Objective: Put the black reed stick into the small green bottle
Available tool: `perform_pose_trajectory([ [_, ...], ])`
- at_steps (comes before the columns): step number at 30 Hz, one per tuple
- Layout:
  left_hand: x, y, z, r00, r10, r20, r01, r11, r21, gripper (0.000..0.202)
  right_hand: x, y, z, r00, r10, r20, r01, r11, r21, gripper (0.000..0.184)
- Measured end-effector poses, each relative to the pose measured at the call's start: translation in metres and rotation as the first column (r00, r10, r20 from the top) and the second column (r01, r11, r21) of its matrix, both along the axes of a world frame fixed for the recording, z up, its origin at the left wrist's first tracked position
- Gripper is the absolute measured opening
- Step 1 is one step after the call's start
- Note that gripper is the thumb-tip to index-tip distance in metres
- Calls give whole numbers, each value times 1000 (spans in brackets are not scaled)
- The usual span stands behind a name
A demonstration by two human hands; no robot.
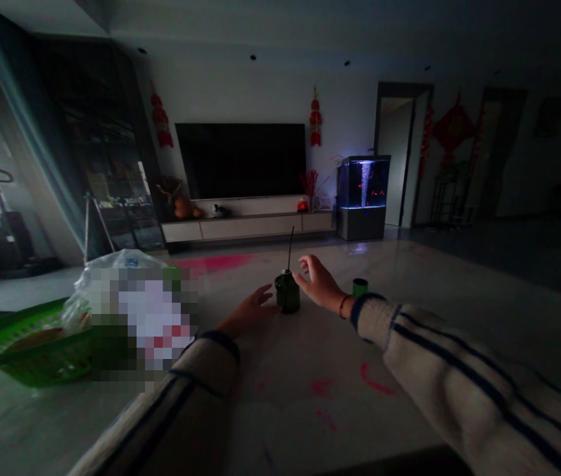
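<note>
My left grip [255,311] and right grip [319,285], both loosely spread, flank a dark green bottle [288,297] upright on the pale surface [300,354], a thin dark stick [291,248] rising from its mouth, contact unclear.

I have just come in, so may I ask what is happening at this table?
A person holds both bare hands on either side of a dark green bottle, which stands upright on the table with a thin dark stick rising from its top. The left hand and right hand are both open; whether either touches the bottle is hard to tell. A small green cylinder stands near the right wrist, and a green basket sits at far left.
</note>
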State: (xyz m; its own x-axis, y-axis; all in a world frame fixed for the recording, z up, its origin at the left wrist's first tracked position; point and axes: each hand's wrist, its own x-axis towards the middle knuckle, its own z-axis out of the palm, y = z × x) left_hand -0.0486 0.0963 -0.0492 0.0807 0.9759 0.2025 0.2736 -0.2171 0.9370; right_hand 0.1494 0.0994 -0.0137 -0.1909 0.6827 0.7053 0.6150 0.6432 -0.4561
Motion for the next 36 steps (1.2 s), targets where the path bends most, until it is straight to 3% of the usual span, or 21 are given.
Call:
perform_pose_trajectory([
  [3,-9,-12,3,975,-12,-222,5,1000,-31,75,5,1,-32,992,105,-76,-121,959,-255,61],
  [5,-8,-20,6,899,14,-438,-16,1000,0,74,5,2,-47,981,149,-128,-189,896,-403,78],
  [7,-4,-27,9,787,32,-616,4,998,57,70,2,5,-54,965,187,-185,-253,849,-464,88],
  [10,4,-33,11,664,31,-747,91,988,122,62,-5,12,-55,937,224,-266,-327,827,-457,94],
  [16,6,-33,8,586,62,-808,136,976,173,54,-11,25,-51,858,379,-346,-499,773,-392,71],
  [23,8,-38,13,522,65,-850,99,986,137,59,-12,26,-47,844,401,-357,-525,754,-394,53],
  [29,10,-43,16,503,68,-861,81,989,125,59,-21,44,-48,853,420,-310,-515,777,-363,39],
  [36,10,-45,16,484,53,-873,104,988,117,54,-31,71,-57,916,311,-255,-389,845,-368,50],
])
